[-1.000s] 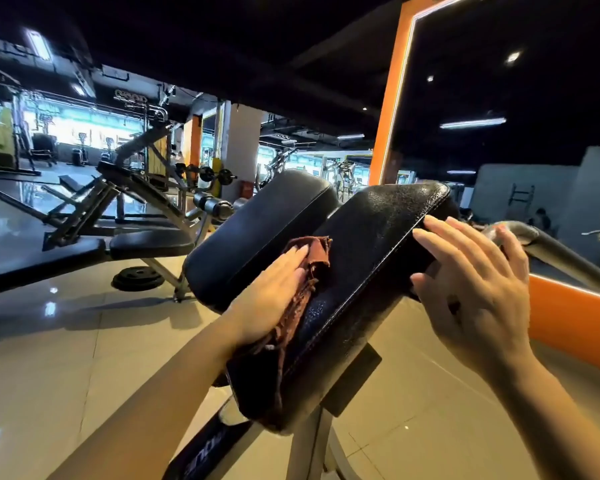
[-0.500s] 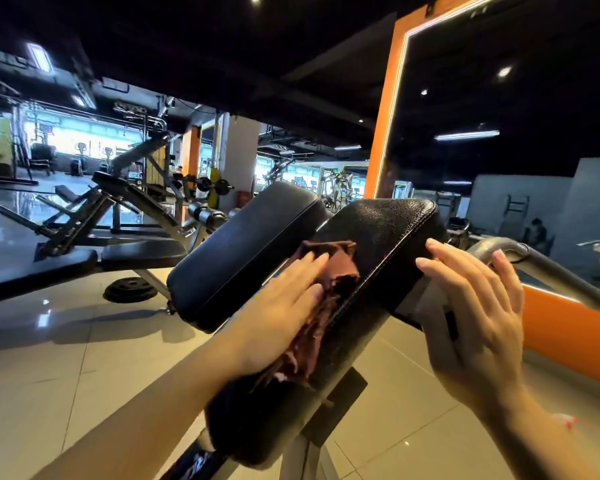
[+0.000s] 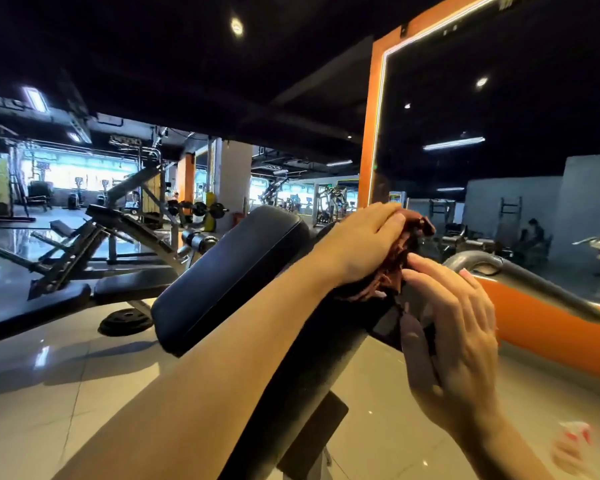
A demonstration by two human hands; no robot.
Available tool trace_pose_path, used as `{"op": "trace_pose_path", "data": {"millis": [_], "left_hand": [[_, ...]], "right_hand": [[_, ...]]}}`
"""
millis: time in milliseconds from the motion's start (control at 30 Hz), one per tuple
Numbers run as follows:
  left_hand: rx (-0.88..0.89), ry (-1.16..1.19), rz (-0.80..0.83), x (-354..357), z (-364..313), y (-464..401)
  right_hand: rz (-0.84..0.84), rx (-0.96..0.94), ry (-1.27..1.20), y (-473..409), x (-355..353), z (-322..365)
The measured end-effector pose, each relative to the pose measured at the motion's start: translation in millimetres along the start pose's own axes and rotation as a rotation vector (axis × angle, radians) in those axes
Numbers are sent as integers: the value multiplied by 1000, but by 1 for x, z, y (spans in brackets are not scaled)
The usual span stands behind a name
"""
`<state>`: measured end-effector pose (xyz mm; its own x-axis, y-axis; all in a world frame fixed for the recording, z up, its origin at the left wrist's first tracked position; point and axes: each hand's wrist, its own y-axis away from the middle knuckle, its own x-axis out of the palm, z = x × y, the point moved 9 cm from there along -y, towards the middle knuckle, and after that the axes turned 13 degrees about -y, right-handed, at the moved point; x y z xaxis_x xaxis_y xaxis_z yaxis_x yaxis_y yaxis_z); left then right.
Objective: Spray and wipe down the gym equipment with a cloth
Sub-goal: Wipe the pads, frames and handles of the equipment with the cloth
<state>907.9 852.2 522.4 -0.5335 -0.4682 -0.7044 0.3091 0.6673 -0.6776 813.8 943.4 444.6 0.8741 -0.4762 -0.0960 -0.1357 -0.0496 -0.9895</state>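
Note:
A black padded bench pad [image 3: 312, 362] slopes up from the lower middle toward the right. My left hand [image 3: 364, 247] lies flat with straight fingers on a crumpled dark red cloth [image 3: 395, 265], pressing it against the pad's top end. My right hand [image 3: 454, 327] rests against the pad's right edge, fingers straight, its fingertips touching the cloth's lower folds. A second black pad [image 3: 229, 275] stands just left of my left forearm. A blurred red and white thing [image 3: 575, 445], perhaps a spray bottle, lies at the lower right on the floor.
A grey metal bar [image 3: 520, 278] runs behind my right hand along an orange-framed mirror wall [image 3: 371, 133]. An incline bench with frame [image 3: 94, 258] and a weight plate [image 3: 125, 322] on the glossy tiled floor stand to the left. More machines fill the background.
My left hand has slid the cloth up the pad from its middle to the top end. My right hand stayed at the pad's right edge, and the cloth now reaches its fingertips.

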Motion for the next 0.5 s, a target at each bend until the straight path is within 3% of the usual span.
{"op": "trace_pose_path", "data": {"millis": [133,267,500], "left_hand": [[72,-98,47,3,2,58],[39,-72,87,0,18,111],[-15,-228,40,2,1,63]], "right_hand": [[-85,102,-93,7,-4,-13],[-79,64,-67,7,-1,-6],[-101,109,-38,11,0,-18]]}}
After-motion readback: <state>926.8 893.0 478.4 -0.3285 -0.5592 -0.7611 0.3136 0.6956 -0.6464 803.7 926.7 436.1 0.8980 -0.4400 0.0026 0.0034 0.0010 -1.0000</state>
